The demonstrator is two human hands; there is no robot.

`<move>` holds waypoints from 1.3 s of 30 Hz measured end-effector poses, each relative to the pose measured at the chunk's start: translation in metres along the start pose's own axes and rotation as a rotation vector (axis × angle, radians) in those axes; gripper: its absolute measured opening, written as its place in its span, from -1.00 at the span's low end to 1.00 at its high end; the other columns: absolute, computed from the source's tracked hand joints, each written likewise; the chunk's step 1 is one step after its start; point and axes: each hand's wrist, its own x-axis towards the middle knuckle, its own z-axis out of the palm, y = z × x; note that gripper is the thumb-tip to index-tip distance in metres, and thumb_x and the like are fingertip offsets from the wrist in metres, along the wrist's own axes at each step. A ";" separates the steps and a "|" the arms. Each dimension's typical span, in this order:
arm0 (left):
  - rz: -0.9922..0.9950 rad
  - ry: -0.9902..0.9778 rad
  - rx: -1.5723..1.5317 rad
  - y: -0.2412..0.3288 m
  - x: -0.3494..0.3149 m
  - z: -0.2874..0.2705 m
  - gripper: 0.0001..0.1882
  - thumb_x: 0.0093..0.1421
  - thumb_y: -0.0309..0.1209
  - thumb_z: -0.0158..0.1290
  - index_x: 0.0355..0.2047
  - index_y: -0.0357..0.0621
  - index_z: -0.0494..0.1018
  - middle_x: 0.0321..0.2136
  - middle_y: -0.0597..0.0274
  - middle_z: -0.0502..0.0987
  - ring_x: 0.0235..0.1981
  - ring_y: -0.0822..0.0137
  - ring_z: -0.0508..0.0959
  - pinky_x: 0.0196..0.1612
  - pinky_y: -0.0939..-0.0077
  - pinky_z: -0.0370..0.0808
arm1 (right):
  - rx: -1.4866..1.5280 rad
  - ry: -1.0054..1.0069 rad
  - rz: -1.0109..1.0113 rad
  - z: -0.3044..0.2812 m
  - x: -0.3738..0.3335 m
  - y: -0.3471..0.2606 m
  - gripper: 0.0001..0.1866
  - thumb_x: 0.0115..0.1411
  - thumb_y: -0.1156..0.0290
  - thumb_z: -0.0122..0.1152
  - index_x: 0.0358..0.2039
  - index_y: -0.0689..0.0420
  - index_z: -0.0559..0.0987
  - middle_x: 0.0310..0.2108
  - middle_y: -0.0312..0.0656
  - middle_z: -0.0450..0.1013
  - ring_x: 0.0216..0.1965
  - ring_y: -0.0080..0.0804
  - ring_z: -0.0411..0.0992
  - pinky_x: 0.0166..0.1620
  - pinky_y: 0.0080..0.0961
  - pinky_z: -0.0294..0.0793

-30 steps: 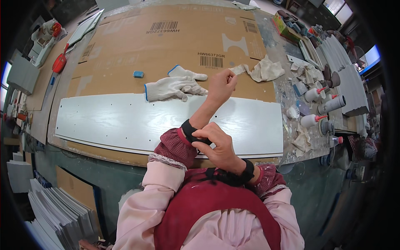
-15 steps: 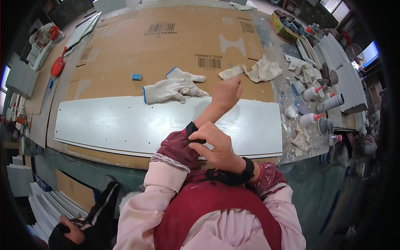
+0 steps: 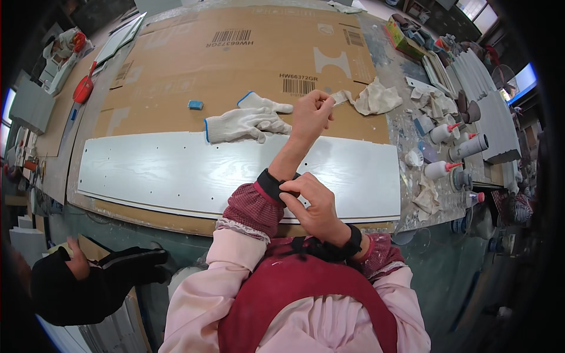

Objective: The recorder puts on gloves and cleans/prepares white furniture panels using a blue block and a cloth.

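Note:
My left hand (image 3: 311,113) is raised over the far edge of a white wood-grain panel (image 3: 235,170), fingers curled in with nothing visible in them. Around that wrist sits a black wrist strap (image 3: 269,186), just above the dark red checked cuff. My right hand (image 3: 315,203) pinches the strap between thumb and fingers. On the right wrist is another black band (image 3: 355,240). A pair of white knit gloves (image 3: 241,125) with blue hems lies beyond the panel, left of my left hand. A crumpled cream cloth (image 3: 376,97) lies to its right.
Flat brown cardboard (image 3: 170,70) covers the table under the panel. A small blue block (image 3: 195,105) lies on it. Several white bottles with red nozzles, one here (image 3: 438,169), stand along the right side. A person in black (image 3: 65,288) is at the lower left, beside stacked panels.
My left hand has tipped upward and a little left. My right hand has shifted slightly right, still at the strap. The person at lower left has moved further into view.

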 end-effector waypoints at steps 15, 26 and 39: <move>0.497 0.151 0.762 -0.025 0.003 -0.005 -0.89 0.11 -0.42 0.05 -0.45 -0.21 0.44 -0.66 0.10 0.49 -0.64 0.20 0.51 -0.52 0.38 0.43 | 0.038 -0.010 -0.033 -0.004 0.002 -0.004 -0.81 0.04 0.62 0.22 -0.30 0.20 0.50 -0.44 -0.16 0.43 -0.41 -0.23 0.39 -0.36 -0.40 0.39; -0.145 -0.145 -0.481 0.007 -0.004 -0.014 -0.87 0.24 -0.39 -0.02 -0.33 -0.19 0.45 -0.67 0.38 0.41 -0.73 0.54 0.31 -0.53 0.65 0.34 | -0.041 0.011 0.132 -0.001 -0.004 0.028 -0.58 -0.07 0.37 0.41 -0.24 0.16 0.40 -0.30 -0.17 0.35 -0.26 -0.21 0.33 -0.19 -0.39 0.33; -0.181 0.097 -1.264 0.000 0.006 -0.037 -0.87 0.28 -0.39 -0.04 -0.36 -0.16 0.44 -0.71 0.44 0.27 -0.77 0.57 0.15 -0.51 0.60 0.31 | 0.127 -0.105 0.065 0.000 -0.010 0.035 -0.45 -0.08 0.41 0.41 -0.07 0.18 0.37 -0.17 -0.11 0.33 -0.15 -0.28 0.37 -0.07 -0.46 0.38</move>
